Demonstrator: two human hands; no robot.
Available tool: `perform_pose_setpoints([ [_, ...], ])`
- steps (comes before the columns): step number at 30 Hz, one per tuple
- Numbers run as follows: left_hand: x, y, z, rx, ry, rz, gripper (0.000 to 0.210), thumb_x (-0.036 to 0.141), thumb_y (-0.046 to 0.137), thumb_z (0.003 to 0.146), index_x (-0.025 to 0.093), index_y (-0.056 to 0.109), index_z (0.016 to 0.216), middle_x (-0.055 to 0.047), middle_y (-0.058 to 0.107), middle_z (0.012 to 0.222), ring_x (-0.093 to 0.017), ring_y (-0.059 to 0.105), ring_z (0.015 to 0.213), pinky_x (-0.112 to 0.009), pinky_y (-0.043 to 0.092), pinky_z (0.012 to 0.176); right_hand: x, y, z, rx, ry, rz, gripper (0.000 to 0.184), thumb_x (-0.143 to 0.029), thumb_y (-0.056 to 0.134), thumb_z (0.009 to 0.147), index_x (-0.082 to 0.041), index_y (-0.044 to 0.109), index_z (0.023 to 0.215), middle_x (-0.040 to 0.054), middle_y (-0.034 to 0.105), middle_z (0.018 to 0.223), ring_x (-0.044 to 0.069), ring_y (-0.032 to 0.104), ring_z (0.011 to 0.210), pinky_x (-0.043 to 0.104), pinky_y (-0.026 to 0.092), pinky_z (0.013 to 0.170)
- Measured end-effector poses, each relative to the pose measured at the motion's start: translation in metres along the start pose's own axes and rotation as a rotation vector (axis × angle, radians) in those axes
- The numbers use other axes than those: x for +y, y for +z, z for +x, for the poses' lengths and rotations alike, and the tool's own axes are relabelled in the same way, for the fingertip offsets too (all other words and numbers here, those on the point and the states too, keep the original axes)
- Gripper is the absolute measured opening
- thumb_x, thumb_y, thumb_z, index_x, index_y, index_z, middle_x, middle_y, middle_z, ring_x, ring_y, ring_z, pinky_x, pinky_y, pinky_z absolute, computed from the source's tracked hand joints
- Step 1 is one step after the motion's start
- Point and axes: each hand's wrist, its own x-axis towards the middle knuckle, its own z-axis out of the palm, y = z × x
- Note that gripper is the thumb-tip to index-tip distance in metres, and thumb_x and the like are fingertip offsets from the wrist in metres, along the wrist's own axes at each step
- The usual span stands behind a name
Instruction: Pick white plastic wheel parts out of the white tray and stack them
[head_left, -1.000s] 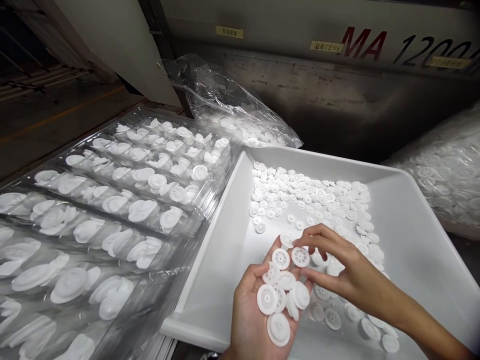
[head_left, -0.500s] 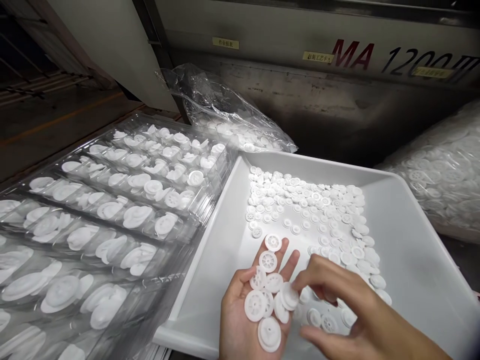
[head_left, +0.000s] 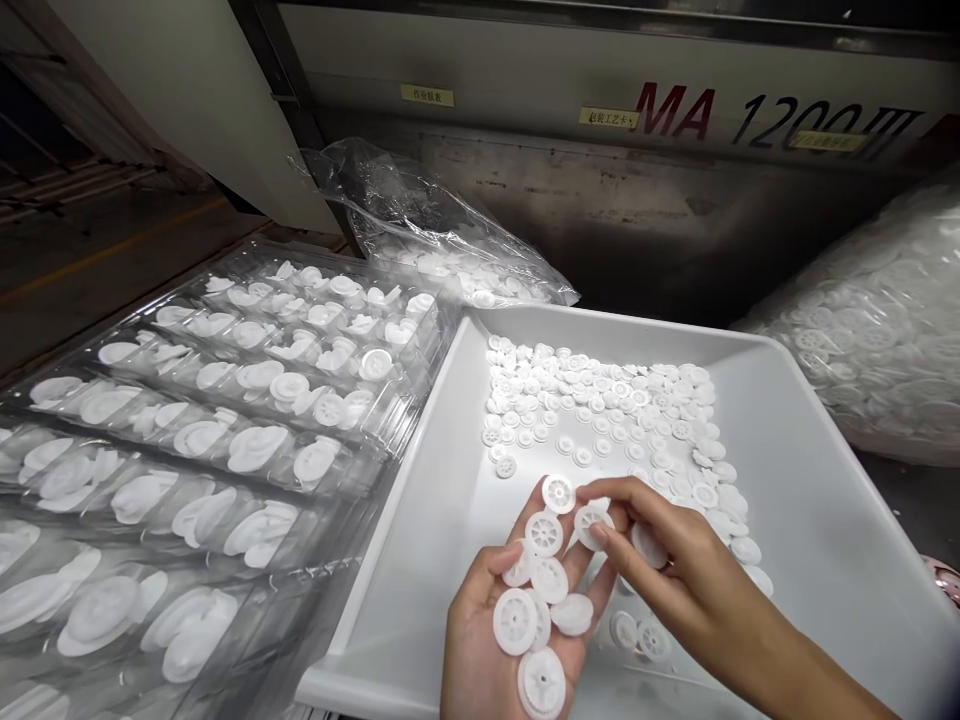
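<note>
My left hand (head_left: 487, 640) is palm up, cupped under several white plastic gear wheels (head_left: 514, 621) that lie on the palm and along the fingers. Its thumb presses against one of them. Over the left fingertips, my right hand (head_left: 675, 560) pinches a single white gear wheel (head_left: 592, 525) between thumb and forefinger. Another white wheel (head_left: 649, 545) shows by the right hand's curled fingers; whether they hold it I cannot tell. Both hands are above a grey-white plastic tray (head_left: 405, 590), where many loose white wheels (head_left: 600, 390) are spread over the bottom.
On the left stand clear plastic blister trays (head_left: 300, 480) whose compartments hold white wheels. A clear bag (head_left: 457, 240) of wheels lies behind the tray, and a larger full bag (head_left: 877, 340) bulges at the right. A machine panel (head_left: 510, 60) forms the back.
My right hand has moved up and left to the left fingertips and now pinches a gear wheel there. The wheels on the left palm have shifted a little. The view has turned slightly right.
</note>
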Motion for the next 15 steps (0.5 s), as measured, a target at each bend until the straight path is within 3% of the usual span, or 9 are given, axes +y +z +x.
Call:
perform_pose_setpoints([
  [4, -0.0005, -0.0014, 0.0008, 0.071, 0.009, 0.020, 0.035, 0.018, 0.045, 0.080, 0.021, 0.068, 0.106, -0.008, 0.066, 0.117, -0.029, 0.051, 0.120, -0.045, 0.034, 0.105, -0.0020, -0.0005, 0.0032, -0.025, 0.123, -0.014, 0.022, -0.039, 0.035, 0.098, -0.033, 0.032, 0.118, -0.0073, 0.047, 0.072, 0.010, 0.043, 0.061, 0.022, 0.034, 0.053],
  [10, 0.0008, -0.0055, 0.0018, 0.136, 0.030, 0.071, 0.035, 0.017, 0.049, 0.074, 0.019, 0.070, 0.102, -0.011, 0.065, 0.118, -0.032, 0.050, 0.119, -0.045, 0.039, 0.103, -0.0066, 0.0009, 0.0058, -0.037, 0.161, 0.049, 0.014, -0.038, 0.036, 0.097, -0.032, 0.036, 0.110, -0.0079, 0.045, 0.067, 0.011, 0.039, 0.058, 0.023, 0.031, 0.052],
  [15, 0.0013, -0.0021, 0.0026, 0.183, 0.046, 0.012, 0.049, 0.017, 0.050, 0.073, 0.017, 0.057, 0.122, -0.015, 0.062, 0.122, -0.032, 0.050, 0.119, -0.044, 0.041, 0.101, -0.0005, 0.0002, 0.0064, -0.033, 0.167, 0.127, 0.015, -0.042, 0.036, 0.097, -0.031, 0.035, 0.107, -0.0079, 0.045, 0.069, 0.010, 0.036, 0.057, 0.022, 0.030, 0.051],
])
